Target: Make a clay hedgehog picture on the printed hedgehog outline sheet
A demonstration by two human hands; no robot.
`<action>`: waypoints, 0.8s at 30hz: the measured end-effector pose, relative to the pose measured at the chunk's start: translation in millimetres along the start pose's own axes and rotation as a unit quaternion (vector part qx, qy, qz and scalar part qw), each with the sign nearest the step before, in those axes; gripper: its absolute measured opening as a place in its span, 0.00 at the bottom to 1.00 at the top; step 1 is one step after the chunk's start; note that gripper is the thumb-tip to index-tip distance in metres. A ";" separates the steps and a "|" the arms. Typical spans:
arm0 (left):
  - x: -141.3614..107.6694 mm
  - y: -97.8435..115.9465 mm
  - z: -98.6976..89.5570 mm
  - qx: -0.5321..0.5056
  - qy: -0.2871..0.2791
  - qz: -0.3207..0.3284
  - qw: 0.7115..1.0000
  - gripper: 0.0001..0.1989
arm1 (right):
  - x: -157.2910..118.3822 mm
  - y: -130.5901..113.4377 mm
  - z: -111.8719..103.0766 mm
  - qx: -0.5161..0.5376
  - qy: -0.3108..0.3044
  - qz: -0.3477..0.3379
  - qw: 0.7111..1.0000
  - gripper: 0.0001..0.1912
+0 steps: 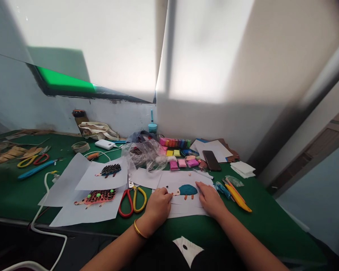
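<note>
Left hand (pixel 159 204) half-curled, hold unclear, beside blue animal figure (pixel 188 190); right hand (pixel 210 198) loosely spread, empty, on white paper (pixel 183 210).

Between the left hand (pixel 159 203) and the right hand (pixel 211 198), a hedgehog figure (pixel 187 190) lies on a paper sheet (pixel 183 211) on the surface (pixel 271 222). Just left of the left hand lie scissors (pixel 131 186); farther left, a second figure (pixel 111 170) with a third figure (pixel 96 197) in front of it. Behind the left hand sits a plastic bag (pixel 142 154); packets (pixel 173 165) lie behind both hands. Behind the right hand rests a phone (pixel 211 161); to its right, tools (pixel 237 197).
</note>
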State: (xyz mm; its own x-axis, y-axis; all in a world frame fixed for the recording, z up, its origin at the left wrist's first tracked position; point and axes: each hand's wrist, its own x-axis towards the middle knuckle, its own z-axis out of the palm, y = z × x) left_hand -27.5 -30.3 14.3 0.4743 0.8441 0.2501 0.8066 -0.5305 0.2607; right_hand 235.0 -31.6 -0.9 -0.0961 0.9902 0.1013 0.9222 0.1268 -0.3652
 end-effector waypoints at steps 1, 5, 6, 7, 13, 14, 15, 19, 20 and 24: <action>-0.1 0.1 0.1 -0.001 0.000 -0.001 1.000 0.12 | -0.2 -0.8 -0.8 0.000 -0.001 0.002 1.000 0.30; 0.0 0.8 -0.4 0.001 0.005 0.004 1.000 0.13 | -0.8 -2.6 -2.2 0.000 0.001 0.006 1.000 0.30; 0.1 0.9 -0.6 0.000 0.006 0.005 1.000 0.12 | -0.7 -2.3 -1.9 0.001 0.003 0.005 1.000 0.30; 0.1 0.9 -0.9 -0.002 0.006 0.004 1.000 0.12 | -0.7 -1.7 -1.4 0.002 0.005 0.004 1.000 0.30; -2.2 2.3 -4.7 -0.036 0.027 -0.005 0.999 0.12 | 0.3 4.4 2.7 0.010 0.018 -0.009 1.000 0.29; -2.9 3.7 -5.9 -0.036 0.032 0.011 0.999 0.13 | 0.4 5.0 3.1 0.011 0.019 -0.009 1.000 0.29; -3.8 5.5 -7.2 -0.033 0.034 0.037 0.998 0.13 | 0.5 5.5 3.5 0.012 0.021 -0.009 1.000 0.28; -6.9 14.5 -10.8 -0.023 0.000 0.172 0.985 0.13 | 0.2 6.9 4.7 0.014 0.040 -0.020 0.999 0.27; -7.3 16.2 -10.8 -0.025 -0.009 0.193 0.981 0.14 | -0.2 7.1 4.9 0.013 0.049 -0.025 0.998 0.27; -7.1 18.6 -8.4 -0.034 -0.023 0.207 0.977 0.12 | -2.8 5.0 4.2 -0.005 0.087 -0.055 0.995 0.25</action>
State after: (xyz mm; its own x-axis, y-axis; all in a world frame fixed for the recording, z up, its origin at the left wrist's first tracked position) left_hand -18.9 -46.8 25.2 0.7724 0.5569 0.3053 0.5165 -0.8306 0.2084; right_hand 238.3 -33.4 -6.9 -0.1314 0.9453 0.2986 0.9132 0.2326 -0.3346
